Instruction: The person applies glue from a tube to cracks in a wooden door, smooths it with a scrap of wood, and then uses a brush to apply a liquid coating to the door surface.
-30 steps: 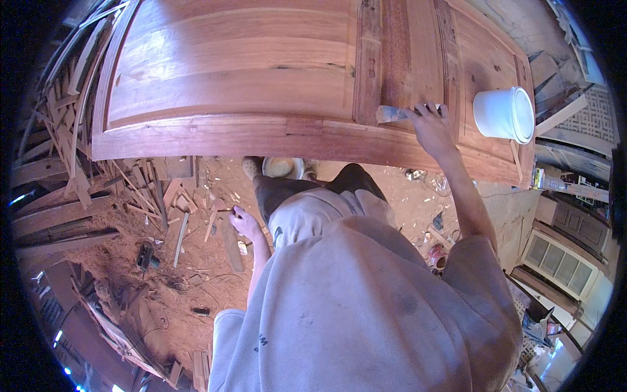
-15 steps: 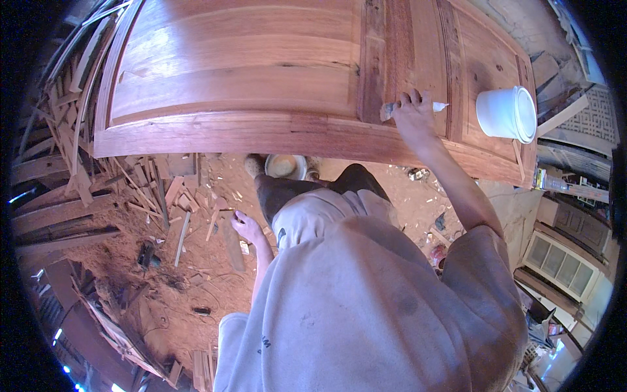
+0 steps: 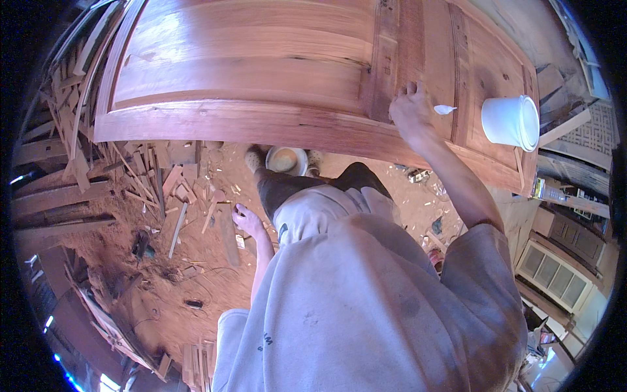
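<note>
My right hand (image 3: 413, 117) rests on the reddish wooden panelled door (image 3: 261, 117), by a vertical rail. Its fingers are curled, and what lies under them is hidden. A small white pointed piece (image 3: 445, 110) lies on the wood just right of that hand. Farther right, a white plastic bucket (image 3: 509, 123) stands on the door. Low at my left side, above the floor, my left hand (image 3: 248, 221) is closed around something. A thin dark end seems to stick out past its fingers, too small to name.
A round metal basin (image 3: 286, 161) sits on the floor between my feet. Wood offcuts (image 3: 186, 193) and shavings litter the ground to the left, beside stacked boards (image 3: 68, 124). A white-framed window piece (image 3: 555, 274) leans at the right.
My right hand has turned, and the greyish flat piece seen at its fingers before is now hidden. The white piece now shows apart from the hand. My left hand has barely moved.
</note>
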`<state>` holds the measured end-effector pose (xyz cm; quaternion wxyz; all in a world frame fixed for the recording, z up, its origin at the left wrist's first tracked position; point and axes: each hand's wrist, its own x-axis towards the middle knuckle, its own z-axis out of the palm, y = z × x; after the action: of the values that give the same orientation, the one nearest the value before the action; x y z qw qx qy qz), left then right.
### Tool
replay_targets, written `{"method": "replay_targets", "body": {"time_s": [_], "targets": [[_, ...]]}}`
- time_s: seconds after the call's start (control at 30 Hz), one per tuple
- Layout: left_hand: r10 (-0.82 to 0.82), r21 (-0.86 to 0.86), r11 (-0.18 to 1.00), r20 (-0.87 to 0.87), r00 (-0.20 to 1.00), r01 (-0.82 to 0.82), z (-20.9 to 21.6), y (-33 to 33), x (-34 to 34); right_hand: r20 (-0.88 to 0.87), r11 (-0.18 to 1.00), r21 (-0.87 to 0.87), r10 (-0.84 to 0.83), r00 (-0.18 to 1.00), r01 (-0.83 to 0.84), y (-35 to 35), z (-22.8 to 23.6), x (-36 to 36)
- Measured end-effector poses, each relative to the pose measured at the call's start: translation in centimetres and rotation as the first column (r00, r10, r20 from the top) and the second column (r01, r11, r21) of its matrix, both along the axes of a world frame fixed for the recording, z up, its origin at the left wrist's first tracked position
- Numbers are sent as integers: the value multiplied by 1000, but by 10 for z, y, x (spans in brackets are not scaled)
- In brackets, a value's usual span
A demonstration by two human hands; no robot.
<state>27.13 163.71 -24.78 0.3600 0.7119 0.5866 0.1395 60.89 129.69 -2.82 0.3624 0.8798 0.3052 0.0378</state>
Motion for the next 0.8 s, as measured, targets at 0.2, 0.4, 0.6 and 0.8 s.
{"method": "replay_targets", "body": {"time_s": [0.2, 0.4, 0.6, 0.8], "targets": [[-4, 10, 1000, -25, 1000, 4, 3, 5, -10, -237, 993, -55, -111, 965, 101, 21, 32, -3], [-7, 23, 1000, -137, 991, 10, -12, 3, -13, -248, 993, -8, -116, 962, 117, 20, 26, -4], [8, -17, 1000, -46, 999, -9, -17, 1, -11, -209, 999, 5, -39, 977, 41, 15, 31, -12], [72, -33, 997, -15, 997, -73, -8, -9, -10, -188, 995, 27, -85, 979, 91, 14, 32, -15]]}}
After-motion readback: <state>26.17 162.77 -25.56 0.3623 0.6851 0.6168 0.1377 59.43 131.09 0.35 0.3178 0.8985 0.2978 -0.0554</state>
